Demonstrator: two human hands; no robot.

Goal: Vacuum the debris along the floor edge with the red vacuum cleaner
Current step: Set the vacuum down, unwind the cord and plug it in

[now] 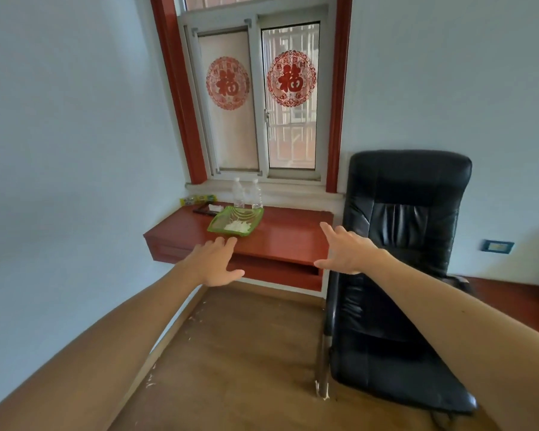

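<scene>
Hands (213, 264) (346, 251) outstretched, empty; debris (196, 318) along floor edge.

Both forearms are showing bare, each running uncovered to the bare left hand (214, 262) and right hand (346, 252).

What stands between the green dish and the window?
Two clear water bottles stand side by side between the green dish and the window, shown in the head view.
</scene>
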